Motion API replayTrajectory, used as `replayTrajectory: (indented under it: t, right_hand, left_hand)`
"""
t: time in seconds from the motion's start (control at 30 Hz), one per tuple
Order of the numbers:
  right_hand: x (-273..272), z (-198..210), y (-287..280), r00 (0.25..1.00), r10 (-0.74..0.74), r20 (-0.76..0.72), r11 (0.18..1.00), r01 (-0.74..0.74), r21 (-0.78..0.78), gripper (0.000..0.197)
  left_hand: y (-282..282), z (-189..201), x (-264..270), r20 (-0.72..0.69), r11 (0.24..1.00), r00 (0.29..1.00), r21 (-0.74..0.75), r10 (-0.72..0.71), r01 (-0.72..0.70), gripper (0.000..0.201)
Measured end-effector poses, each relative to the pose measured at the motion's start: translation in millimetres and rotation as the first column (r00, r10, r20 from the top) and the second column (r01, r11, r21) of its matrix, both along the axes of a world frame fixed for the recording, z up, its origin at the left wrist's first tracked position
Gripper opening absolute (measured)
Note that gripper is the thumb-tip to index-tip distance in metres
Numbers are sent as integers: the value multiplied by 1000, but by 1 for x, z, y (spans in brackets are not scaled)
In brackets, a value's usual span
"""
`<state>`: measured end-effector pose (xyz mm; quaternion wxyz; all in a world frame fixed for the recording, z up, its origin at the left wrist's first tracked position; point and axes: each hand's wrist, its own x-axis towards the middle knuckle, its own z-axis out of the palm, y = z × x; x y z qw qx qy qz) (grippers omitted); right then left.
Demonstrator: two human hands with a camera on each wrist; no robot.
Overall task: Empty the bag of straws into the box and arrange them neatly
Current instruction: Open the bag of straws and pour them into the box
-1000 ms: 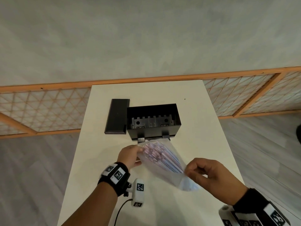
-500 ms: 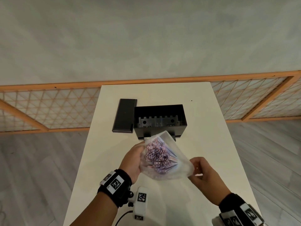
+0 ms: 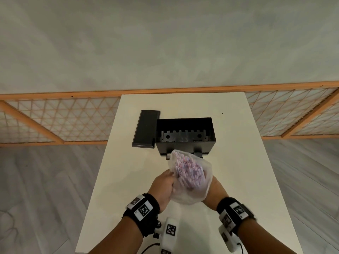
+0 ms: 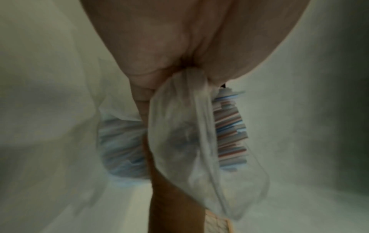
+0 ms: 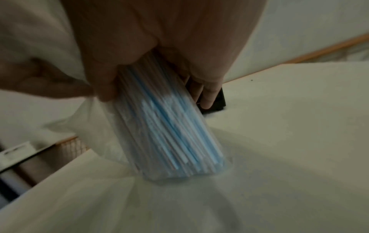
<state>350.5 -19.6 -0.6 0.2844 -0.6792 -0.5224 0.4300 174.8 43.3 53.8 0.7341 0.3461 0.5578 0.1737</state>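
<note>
Fingers of the left hand [image 3: 162,187] pinch the clear bag [image 3: 190,180] of straws [image 3: 189,171] held above the table [image 3: 238,180] just near of the open box [image 3: 185,136], while the right hand [image 3: 215,193], mostly hidden behind it, grips the bundle through the plastic.

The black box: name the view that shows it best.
The head view: the whole black box stands open on the table, its inside visible. The right wrist view catches only a dark corner behind the fingers; the left wrist view shows none.
</note>
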Motion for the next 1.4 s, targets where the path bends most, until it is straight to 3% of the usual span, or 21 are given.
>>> replayTrajectory:
  t: [0.1, 0.17, 0.3, 0.37, 0.43, 0.5, 0.57, 0.63, 0.8, 0.87, 0.97, 1.1, 1.17, 1.23, 1.33, 1.4]
  right_hand:
    - [7, -6, 5, 979, 50, 196, 998, -41, -49, 29]
    - [11, -13, 4, 976, 45, 213, 995, -23, -102, 27]
    - [17, -29, -9, 972, -235, 5, 961, 233, -150, 41]
    - [17, -32, -14, 969, -245, -33, 958, 236, -164, 39]
    - [15, -34, -16, 971, -226, -72, 961, 210, -182, 43]
    - [12, -35, -18, 975, -179, -129, 972, 155, -177, 59]
    - [7, -35, -19, 976, -135, -170, 979, 106, -172, 80]
    - [4, -38, -17, 973, -117, -200, 983, 85, -165, 90]
    - [0, -20, -16, 936, -153, -317, 981, 105, -163, 67]
    - [-3, -4, -14, 899, -178, -401, 981, 130, -144, 54]
    - [-7, 20, -7, 828, -199, -524, 980, 179, -88, 57]
    - [-12, 38, 4, 691, -133, -711, 989, 134, -54, 56]
    - [-14, 49, 11, 621, -183, -762, 981, 171, -96, 62]
    - [-16, 59, 20, 598, -259, -758, 964, 211, -163, 65]
    - [-14, 72, 38, 630, -300, -716, 953, 227, -200, 56]
    - [-12, 85, 51, 653, -314, -689, 949, 226, -219, 55]
  left_hand:
    - [-1, 5, -9, -109, 979, 984, 132, -140, 154, 56]
    - [-5, 7, -15, -165, 947, 959, 190, -230, 260, 65]
    - [-14, -2, -20, -178, 911, 936, 234, -304, 340, 90]
    - [-14, -4, -19, -190, 887, 919, 255, -345, 386, 97]
    - [-10, -8, -15, -174, 895, 932, 269, -317, 355, 91]
    - [-5, -12, -8, -134, 942, 962, 210, -239, 263, 79]
    - [-3, -15, 2, -149, 974, 975, 137, -162, 182, 52]
    - [-3, -19, 10, -153, 981, 976, 97, -152, 168, 31]
    - [-3, -14, 11, -184, 966, 964, 135, -195, 221, 24]
    - [1, 2, 7, -224, 931, 954, 258, -201, 257, 29]
    - [8, 30, -2, -239, 854, 949, 430, -203, 292, 29]
    - [16, 61, -15, -131, 841, 961, 466, -242, 276, 15]
    - [19, 64, -19, -77, 882, 968, 399, -240, 251, 41]
    - [20, 65, -18, 1, 900, 970, 372, -244, 226, 61]
    - [23, 62, -10, 158, 846, 932, 488, -325, 213, 92]
    - [30, 57, -3, 180, 785, 904, 579, -387, 221, 122]
